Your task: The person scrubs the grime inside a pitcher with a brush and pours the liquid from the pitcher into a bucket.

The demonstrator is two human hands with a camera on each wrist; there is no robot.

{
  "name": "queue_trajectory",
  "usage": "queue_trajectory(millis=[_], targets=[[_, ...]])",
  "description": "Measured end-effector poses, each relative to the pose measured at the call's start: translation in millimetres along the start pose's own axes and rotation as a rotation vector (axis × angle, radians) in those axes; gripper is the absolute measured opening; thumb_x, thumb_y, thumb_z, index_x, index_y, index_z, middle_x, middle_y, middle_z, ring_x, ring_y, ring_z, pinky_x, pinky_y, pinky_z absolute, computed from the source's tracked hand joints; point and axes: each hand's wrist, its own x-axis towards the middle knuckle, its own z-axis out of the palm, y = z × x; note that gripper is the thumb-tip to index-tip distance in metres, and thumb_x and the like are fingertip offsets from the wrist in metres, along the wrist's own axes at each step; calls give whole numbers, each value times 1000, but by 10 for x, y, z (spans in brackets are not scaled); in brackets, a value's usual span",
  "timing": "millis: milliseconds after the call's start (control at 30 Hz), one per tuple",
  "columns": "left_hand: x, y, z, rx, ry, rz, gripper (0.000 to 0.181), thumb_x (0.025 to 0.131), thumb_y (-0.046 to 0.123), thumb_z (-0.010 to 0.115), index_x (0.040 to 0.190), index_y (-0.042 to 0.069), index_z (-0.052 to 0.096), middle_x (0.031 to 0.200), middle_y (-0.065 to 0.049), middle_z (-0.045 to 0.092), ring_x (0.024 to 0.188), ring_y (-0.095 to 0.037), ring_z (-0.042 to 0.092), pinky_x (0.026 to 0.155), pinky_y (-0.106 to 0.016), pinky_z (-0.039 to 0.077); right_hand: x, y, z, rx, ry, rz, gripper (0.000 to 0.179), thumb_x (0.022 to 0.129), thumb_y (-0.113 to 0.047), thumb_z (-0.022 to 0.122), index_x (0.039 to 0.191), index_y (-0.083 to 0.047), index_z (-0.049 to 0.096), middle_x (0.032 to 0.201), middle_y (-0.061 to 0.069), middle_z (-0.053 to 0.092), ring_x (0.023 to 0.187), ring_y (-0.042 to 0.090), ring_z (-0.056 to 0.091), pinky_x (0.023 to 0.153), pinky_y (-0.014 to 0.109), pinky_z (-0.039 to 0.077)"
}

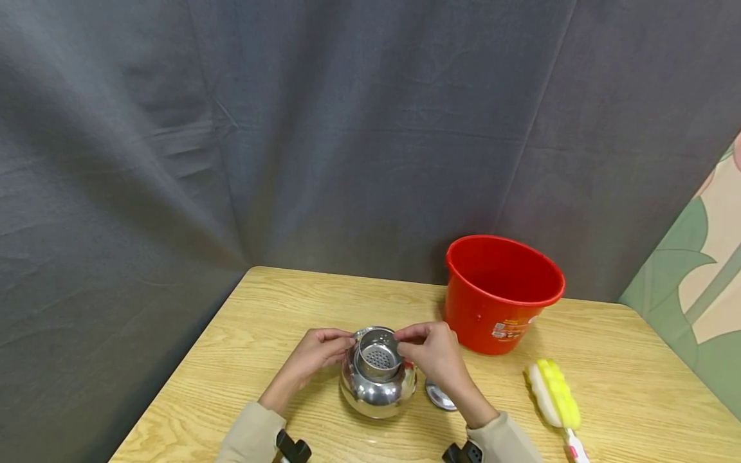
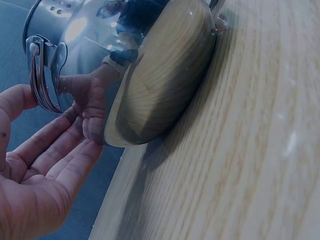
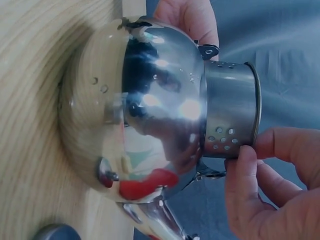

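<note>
A shiny round steel teapot (image 1: 376, 395) stands on the table, its spout visible in the right wrist view. A perforated steel strainer (image 1: 377, 360) sticks up out of its mouth. My right hand (image 1: 434, 354) pinches the strainer's rim between thumb and fingers, clearest in the right wrist view. On the opposite side, my left hand (image 1: 315, 354) holds the folded handle (image 2: 42, 80) with its thumb, while its other fingertips touch the pot's body. The round metal lid (image 1: 440, 395) lies on the table, partly hidden by the right forearm.
Behind and to the right stands a red bucket (image 1: 498, 308). Nearer on the right lies a yellow and white sponge brush (image 1: 552, 392) with a white and pink handle. A grey cloth (image 1: 347, 141) hangs behind the wooden table (image 1: 289, 296).
</note>
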Motion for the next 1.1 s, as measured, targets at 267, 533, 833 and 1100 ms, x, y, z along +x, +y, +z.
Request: queue_trajectory(millis=[267, 533, 833, 1100], targets=[[1, 5, 1, -3, -4, 3, 31, 90, 12, 65, 112, -11, 65, 108, -16, 68, 97, -23, 66, 87, -34, 54, 34, -16, -22, -92, -25, -46, 13, 73, 0, 71, 81, -8, 77, 71, -2, 69, 50, 14, 58, 48, 26, 50], [2, 23, 8, 7, 0, 2, 32, 91, 13, 65, 112, -10, 65, 109, -16, 67, 98, -24, 66, 87, -34, 54, 60, -62, -39, -151, -74, -108, 14, 72, 2, 72, 81, -7, 78, 73, -1, 70, 53, 12, 60, 47, 26, 51], [-8, 16, -10, 5, -18, 8, 33, 92, 14, 64, 114, -10, 64, 111, -16, 67, 100, -25, 65, 88, -35, 53, 75, -124, 69, -462, -43, -345, 14, 66, 5, 71, 74, -5, 76, 73, 1, 70, 64, 12, 60, 56, 24, 51], [-15, 16, -7, 2, -18, -3, 33, 91, 15, 65, 114, -10, 64, 110, -15, 67, 99, -24, 66, 88, -34, 53, 57, -147, 164, -630, 7, -444, 20, 61, 7, 66, 61, -13, 70, 59, -6, 58, 53, 11, 48, 43, 26, 38]])
